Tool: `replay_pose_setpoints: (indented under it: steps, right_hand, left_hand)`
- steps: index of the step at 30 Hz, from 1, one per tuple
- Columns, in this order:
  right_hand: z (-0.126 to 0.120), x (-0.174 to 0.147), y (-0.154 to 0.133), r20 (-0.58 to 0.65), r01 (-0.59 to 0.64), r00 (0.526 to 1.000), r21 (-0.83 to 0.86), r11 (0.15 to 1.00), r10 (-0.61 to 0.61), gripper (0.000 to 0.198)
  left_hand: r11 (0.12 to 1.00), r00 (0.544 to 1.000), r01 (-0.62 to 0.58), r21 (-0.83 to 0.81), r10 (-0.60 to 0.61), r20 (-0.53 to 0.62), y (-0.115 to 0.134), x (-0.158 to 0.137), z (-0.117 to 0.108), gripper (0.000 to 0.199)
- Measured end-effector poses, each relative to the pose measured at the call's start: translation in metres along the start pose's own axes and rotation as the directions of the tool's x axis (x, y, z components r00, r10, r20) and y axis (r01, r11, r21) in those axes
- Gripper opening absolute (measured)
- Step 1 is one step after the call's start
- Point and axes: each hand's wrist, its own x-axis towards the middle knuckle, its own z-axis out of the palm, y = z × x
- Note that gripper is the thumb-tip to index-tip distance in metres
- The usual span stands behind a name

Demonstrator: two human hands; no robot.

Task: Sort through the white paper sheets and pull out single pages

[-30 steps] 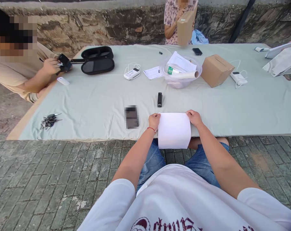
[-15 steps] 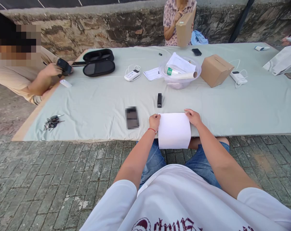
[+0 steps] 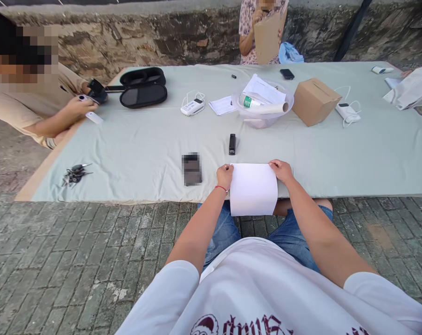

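Note:
A blank white sheet of paper [image 3: 253, 190] lies over the table's near edge, its lower part hanging above my lap. My left hand [image 3: 225, 176] pinches its upper left corner. At the upper right corner, my right hand [image 3: 281, 171] grips the paper between thumb and fingers. Just beyond the sheet stands a small black stapler-like object [image 3: 232, 144]. A dark item with a blurred surface [image 3: 192, 169] rests to the left of my left hand.
A plastic basin [image 3: 263, 122] holds papers and a roll, beside a cardboard box [image 3: 316, 102]. Keys [image 3: 75, 175], a black case [image 3: 143, 97] and white corded devices [image 3: 193, 107] lie about the table [image 3: 144, 149]. Other people sit at the left, far side and right.
My right fingers have closed in on the paper's corner; the sheet barely moves. The person at left brings a hand to a small white item. Across the table, the held cardboard has turned.

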Motion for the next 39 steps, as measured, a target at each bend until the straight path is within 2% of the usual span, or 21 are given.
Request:
replay_pose_setpoints:
  steps: [6, 12, 22, 39]
  right_hand:
    - [-0.0012, -0.0044, -0.0036, -0.008, 0.014, 1.0, 0.012, 1.0, -0.014, 0.034]
    - [0.0007, -0.0008, 0.0009, 0.004, 0.014, 1.0, 0.001, 1.0, -0.014, 0.025]
    - [0.0006, 0.0008, 0.0019, 0.008, 0.015, 1.0, -0.035, 0.999, -0.014, 0.023]
    - [0.0012, -0.0006, -0.001, -0.006, 0.034, 0.999, -0.057, 0.998, -0.034, 0.023]
  left_hand:
    - [1.0, 0.999, 0.03, -0.004, -0.03, 0.013, 0.0021, -0.0012, -0.0001, 0.025]
    - [1.0, 1.0, 0.01, -0.007, -0.01, 0.009, 0.0021, -0.0021, -0.0001, 0.027]
    - [0.999, 1.0, -0.019, 0.03, 0.018, 0.018, -0.0029, 0.0004, -0.0005, 0.032]
    - [0.999, 0.999, -0.028, 0.032, 0.027, 0.033, -0.0047, 0.0015, 0.0024, 0.022]
